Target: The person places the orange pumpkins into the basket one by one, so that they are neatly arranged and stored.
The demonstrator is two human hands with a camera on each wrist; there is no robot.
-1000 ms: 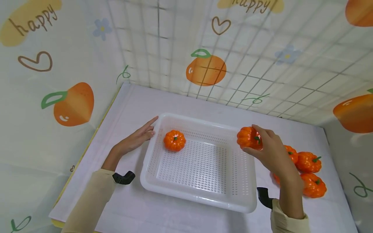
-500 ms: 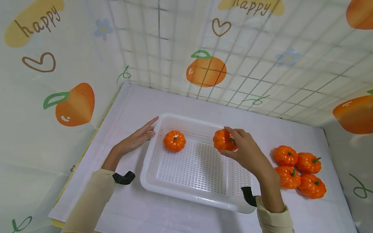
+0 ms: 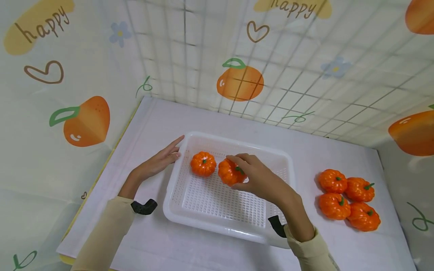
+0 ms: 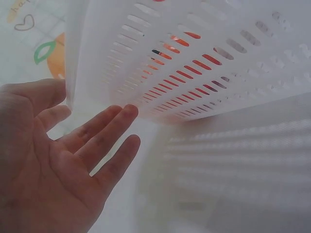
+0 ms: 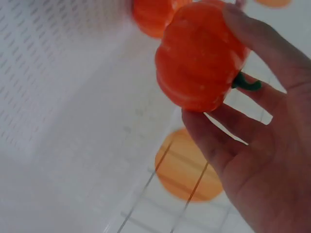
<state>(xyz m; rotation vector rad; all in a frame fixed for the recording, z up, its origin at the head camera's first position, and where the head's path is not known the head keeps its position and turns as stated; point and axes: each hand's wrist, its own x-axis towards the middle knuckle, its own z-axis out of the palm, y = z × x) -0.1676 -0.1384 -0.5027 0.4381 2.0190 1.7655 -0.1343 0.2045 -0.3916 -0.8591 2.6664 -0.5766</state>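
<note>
A small orange pumpkin (image 3: 230,172) with a green stem is gripped between the thumb and fingers of my right hand (image 3: 259,178), over the inside of a white perforated basket (image 3: 217,227). In the right wrist view the held pumpkin (image 5: 201,58) shows its ribbed side, its green stem toward the palm. Another pumpkin (image 3: 203,164) sits in the basket's far left part, just left of the held one. My left hand (image 3: 157,162) rests against the basket's left rim with extended fingers. The left wrist view shows these fingers (image 4: 109,131) by the slotted side wall (image 4: 194,63).
Several more orange pumpkins (image 3: 333,206) stand clustered on the white tabletop (image 3: 313,244) right of the basket. A wire grid (image 3: 288,90) behind a printed sheet rises along the back. Printed sheeting (image 3: 27,158) also hangs at the left and right.
My right hand has carried its pumpkin leftward from the basket's right rim to beside the pumpkin inside. The cluster at the right has come into full view. The left hand stays put.
</note>
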